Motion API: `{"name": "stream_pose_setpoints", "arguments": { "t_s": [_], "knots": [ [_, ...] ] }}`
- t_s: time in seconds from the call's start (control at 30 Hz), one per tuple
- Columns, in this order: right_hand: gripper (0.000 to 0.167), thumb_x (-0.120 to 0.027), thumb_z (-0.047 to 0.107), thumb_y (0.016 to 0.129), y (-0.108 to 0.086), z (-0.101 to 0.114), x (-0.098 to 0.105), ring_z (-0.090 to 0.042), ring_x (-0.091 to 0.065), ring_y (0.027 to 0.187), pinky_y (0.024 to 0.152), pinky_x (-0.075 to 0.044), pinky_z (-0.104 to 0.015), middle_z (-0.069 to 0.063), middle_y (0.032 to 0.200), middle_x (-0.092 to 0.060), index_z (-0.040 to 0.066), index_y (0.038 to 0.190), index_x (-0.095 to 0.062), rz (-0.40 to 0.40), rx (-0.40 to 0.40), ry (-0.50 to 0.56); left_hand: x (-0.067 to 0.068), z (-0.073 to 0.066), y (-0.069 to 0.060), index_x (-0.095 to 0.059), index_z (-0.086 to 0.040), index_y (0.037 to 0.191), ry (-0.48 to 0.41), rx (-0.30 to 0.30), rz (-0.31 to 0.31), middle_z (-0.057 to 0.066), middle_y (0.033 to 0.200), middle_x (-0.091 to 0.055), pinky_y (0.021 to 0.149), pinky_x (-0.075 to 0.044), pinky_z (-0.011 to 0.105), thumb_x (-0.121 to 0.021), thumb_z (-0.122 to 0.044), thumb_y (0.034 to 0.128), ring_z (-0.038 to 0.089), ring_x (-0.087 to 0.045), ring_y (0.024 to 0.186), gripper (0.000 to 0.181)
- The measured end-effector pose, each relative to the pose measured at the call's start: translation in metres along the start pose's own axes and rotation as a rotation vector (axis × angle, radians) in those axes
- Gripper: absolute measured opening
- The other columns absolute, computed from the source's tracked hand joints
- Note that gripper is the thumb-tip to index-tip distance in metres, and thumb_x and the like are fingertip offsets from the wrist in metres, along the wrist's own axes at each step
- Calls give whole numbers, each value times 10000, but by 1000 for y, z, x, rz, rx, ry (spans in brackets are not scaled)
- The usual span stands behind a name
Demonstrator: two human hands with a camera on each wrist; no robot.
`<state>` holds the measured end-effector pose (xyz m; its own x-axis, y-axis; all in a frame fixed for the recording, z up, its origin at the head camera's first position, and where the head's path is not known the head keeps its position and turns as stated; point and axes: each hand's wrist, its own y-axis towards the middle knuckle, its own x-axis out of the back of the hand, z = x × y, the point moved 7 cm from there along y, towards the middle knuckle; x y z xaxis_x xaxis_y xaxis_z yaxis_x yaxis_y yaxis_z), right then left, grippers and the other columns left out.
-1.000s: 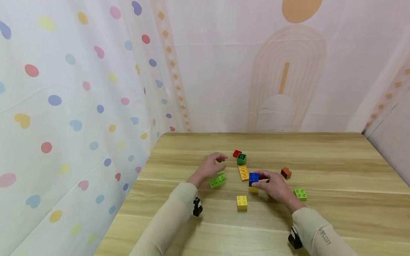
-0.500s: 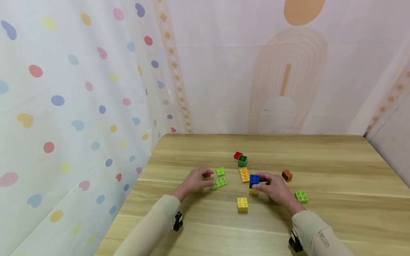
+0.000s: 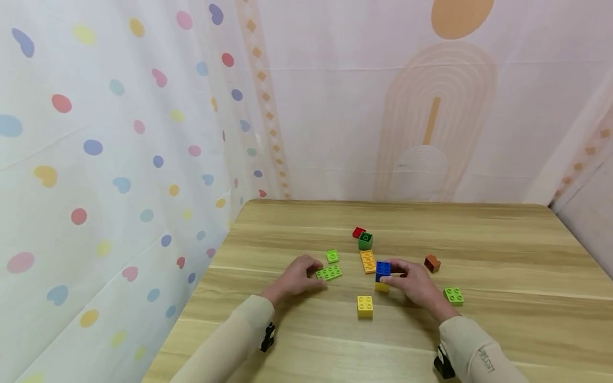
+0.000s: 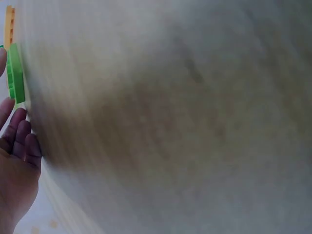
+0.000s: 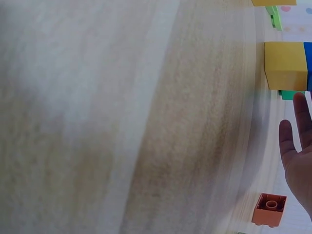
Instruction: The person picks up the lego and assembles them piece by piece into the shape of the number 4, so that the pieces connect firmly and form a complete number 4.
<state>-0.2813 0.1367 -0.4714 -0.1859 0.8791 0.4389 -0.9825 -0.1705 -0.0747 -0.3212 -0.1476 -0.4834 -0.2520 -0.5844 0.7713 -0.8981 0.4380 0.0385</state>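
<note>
In the head view, my left hand (image 3: pixel 299 276) is around the left end of a long light green brick (image 3: pixel 329 273), thumb on the near side and fingers on the far side. The left wrist view shows fingers close to this light green brick (image 4: pixel 15 73); contact is unclear. My right hand (image 3: pixel 413 279) pinches a blue brick (image 3: pixel 383 269), which sits on top of a yellow brick (image 3: pixel 381 286). The right wrist view shows the blue brick (image 5: pixel 309 66) joined to this yellow brick (image 5: pixel 286 66). Another yellow brick (image 3: pixel 365 307) stands nearer to me, between the hands.
A small light green plate (image 3: pixel 332 256) lies behind the long one. Farther back are an orange plate (image 3: pixel 368 261), a dark green brick (image 3: pixel 365 241) and a red piece (image 3: pixel 358 232). Right of my right hand lie a brown brick (image 3: pixel 432 263) and a light green brick (image 3: pixel 453 296).
My left hand has drawn back from the small light green plate, uncovering it, and moved to the left end of the long light green brick. The right hand keeps its hold on the blue brick.
</note>
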Motion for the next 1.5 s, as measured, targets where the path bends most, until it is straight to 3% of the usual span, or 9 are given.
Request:
{"name": "stream_pose_setpoints", "arguments": {
  "t_s": [0.2,0.5,0.7,0.93,1.23,1.5],
  "knots": [
    [564,-773,337,872,-1,-2,1,-234,-604,1033,863,-506,-396,-104,1204,-665,49,1331,-615,-5,4,3,-6,-2,1,-675,-36,1164,94,-18,-2,1,984,-529,789,-394,328,-840,-334,805,162,-437,898,495],
    [560,-772,339,873,0,-4,3,-232,-602,1039,885,-495,-411,-96,1189,-672,47,1325,-618,-7,5,8,-7,-8,2,-691,-20,1095,110,-54,-21,19,971,-531,761,-379,321,-805,-230,846,179,-437,893,345],
    [560,-772,342,873,0,-3,6,-229,-600,1041,904,-489,-422,-98,1197,-668,48,1325,-619,-13,4,2,-4,-12,5,-687,3,1063,29,-73,-53,22,952,-595,765,-443,316,-760,-153,860,150,-509,865,267],
    [552,-777,324,870,0,-5,5,-213,-596,986,858,-497,-376,-88,1154,-678,33,1314,-623,-17,5,11,-2,-24,13,-656,4,1171,-119,-28,-44,11,915,-637,666,-491,256,-730,-151,864,117,-564,804,351],
    [550,-788,304,863,1,-3,0,-211,-591,970,824,-499,-343,-94,1142,-673,25,1308,-624,-18,6,25,5,-53,22,-693,-93,1219,-199,4,-42,-16,914,-639,676,-483,273,-733,-215,898,137,-574,818,346],
    [546,-788,313,861,3,-3,1,-195,-595,961,819,-500,-344,-73,1127,-679,27,1299,-632,-33,6,24,1,-74,33,-685,-122,1233,-214,-19,-2,-31,951,-635,691,-490,280,-745,-246,897,143,-574,844,363]
  ]
}}
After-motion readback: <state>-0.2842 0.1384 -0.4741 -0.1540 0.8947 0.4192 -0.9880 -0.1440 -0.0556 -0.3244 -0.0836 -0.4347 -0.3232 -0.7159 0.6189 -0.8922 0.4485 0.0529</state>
